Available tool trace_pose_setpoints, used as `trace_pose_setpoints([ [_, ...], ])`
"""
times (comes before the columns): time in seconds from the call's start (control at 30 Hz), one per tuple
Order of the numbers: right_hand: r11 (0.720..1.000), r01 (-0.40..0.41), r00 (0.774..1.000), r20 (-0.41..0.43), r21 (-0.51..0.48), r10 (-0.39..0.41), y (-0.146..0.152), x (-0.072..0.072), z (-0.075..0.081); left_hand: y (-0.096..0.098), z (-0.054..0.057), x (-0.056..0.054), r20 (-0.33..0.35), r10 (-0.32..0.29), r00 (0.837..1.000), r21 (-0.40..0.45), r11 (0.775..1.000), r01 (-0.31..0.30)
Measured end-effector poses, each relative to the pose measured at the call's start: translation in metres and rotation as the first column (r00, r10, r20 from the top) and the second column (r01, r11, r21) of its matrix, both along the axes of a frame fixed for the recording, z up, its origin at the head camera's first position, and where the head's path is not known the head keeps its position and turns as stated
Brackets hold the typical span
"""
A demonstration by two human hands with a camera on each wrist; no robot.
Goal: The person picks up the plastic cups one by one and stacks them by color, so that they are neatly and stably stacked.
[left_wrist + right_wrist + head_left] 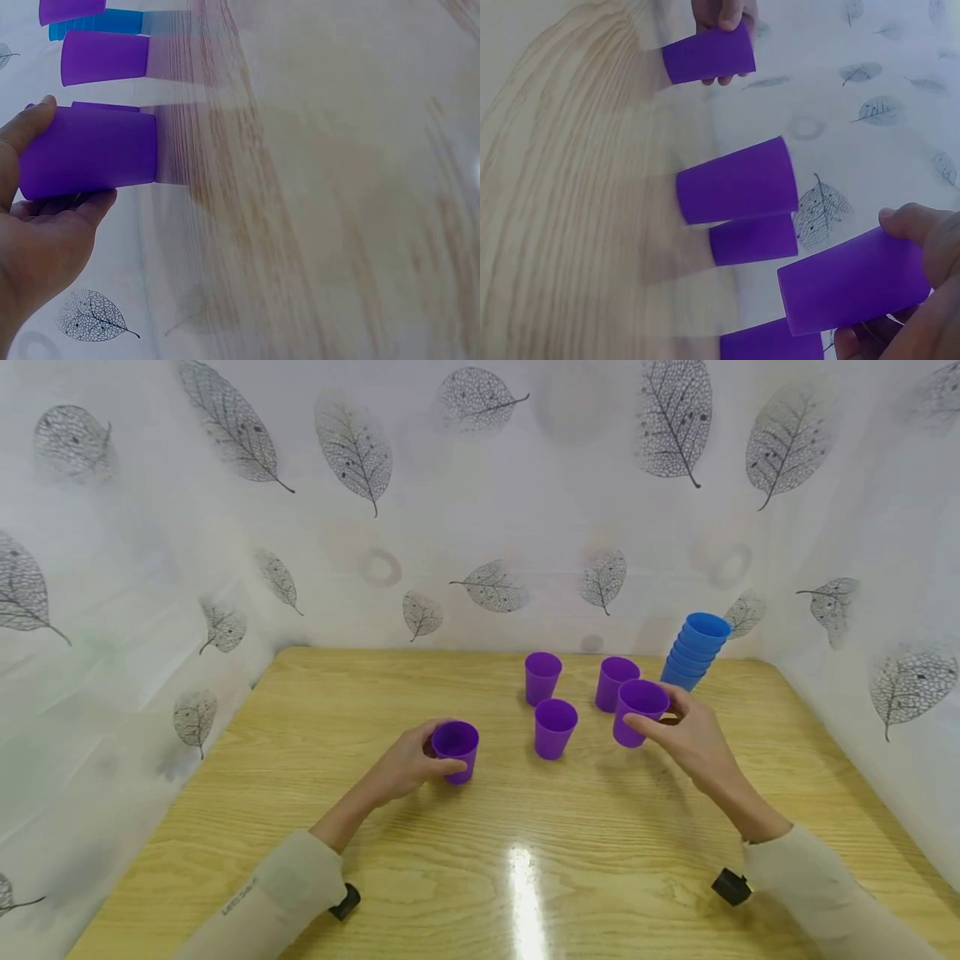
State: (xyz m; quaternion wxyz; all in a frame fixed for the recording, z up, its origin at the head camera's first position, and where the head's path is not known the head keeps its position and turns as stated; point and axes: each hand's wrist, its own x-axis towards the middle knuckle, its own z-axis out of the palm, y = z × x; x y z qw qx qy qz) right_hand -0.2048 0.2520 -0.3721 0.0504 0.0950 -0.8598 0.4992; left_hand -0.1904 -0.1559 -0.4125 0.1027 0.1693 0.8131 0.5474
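Note:
My left hand (411, 766) grips a purple cup (461, 763) near its rim, thumb in front and fingers behind; in the left wrist view that cup (94, 154) stands upright on the table. Over on the right, my right hand (693, 731) holds another purple cup (633, 727) by its upper side. The right wrist view shows this cup (847, 285) raised off the wood. Between the hands stand a front purple cup (553, 739) and a back purple cup (542, 681). A further purple cup (611, 685) stands just behind the one in my right hand, partly covered by it.
A leaning-looking stack of blue cups (693, 652) stands at the back right, beyond my right hand. The wooden table (360, 693) meets a pale leaf-printed sheet (487, 510) at the back and sides. Small black devices (731, 887) sit by both cuffs.

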Motion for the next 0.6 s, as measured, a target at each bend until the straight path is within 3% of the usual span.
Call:
trace_pose_setpoints([
  [0.33,1.000,-0.014,0.999,-0.040,0.009,0.015,-0.020,0.002,0.024,0.000,0.000,0.000,0.008,0.012,1.000,-0.007,1.000,-0.012],
  [0.6,0.995,-0.086,0.994,-0.070,-0.056,0.082,-0.047,0.000,0.039,0.000,0.001,0.001,0.024,0.014,1.000,-0.014,1.000,-0.014],
])
